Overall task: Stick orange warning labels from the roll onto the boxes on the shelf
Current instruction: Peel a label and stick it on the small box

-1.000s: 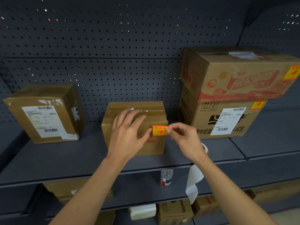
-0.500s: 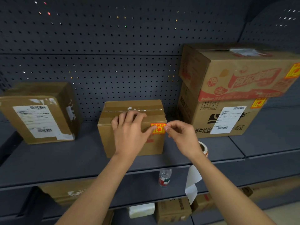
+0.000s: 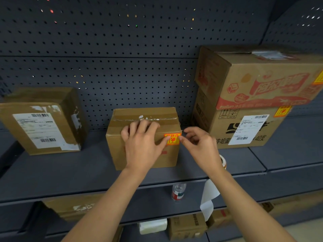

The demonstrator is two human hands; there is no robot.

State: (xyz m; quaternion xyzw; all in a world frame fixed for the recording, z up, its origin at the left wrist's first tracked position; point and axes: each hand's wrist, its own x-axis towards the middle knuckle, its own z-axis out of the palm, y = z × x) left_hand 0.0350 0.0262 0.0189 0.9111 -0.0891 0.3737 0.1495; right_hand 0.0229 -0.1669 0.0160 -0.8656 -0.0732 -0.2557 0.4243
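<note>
A small brown box point(image 3: 118, 154) stands mid-shelf. An orange warning label point(image 3: 172, 139) lies flat on the upper right of its front face. My left hand point(image 3: 141, 145) is spread over the box front, fingers reaching the top edge and thumb tip at the label's left edge. My right hand point(image 3: 201, 145) pinches thumb and forefinger at the label's right edge, by the box corner. The label roll point(image 3: 223, 160) hangs around my right wrist, mostly hidden, and its white backing strip point(image 3: 208, 198) dangles below the shelf edge.
A taped box with a white shipping slip point(image 3: 40, 124) stands at the left. Two stacked boxes at the right, lower point(image 3: 244, 130) and upper point(image 3: 262, 81), each carry an orange label. Behind is dark pegboard. A bottle point(image 3: 178, 192) and more boxes sit on lower shelves.
The label went from being held off the box front to lying flat on it. My left thumb slid onto its left edge, and the view moved closer.
</note>
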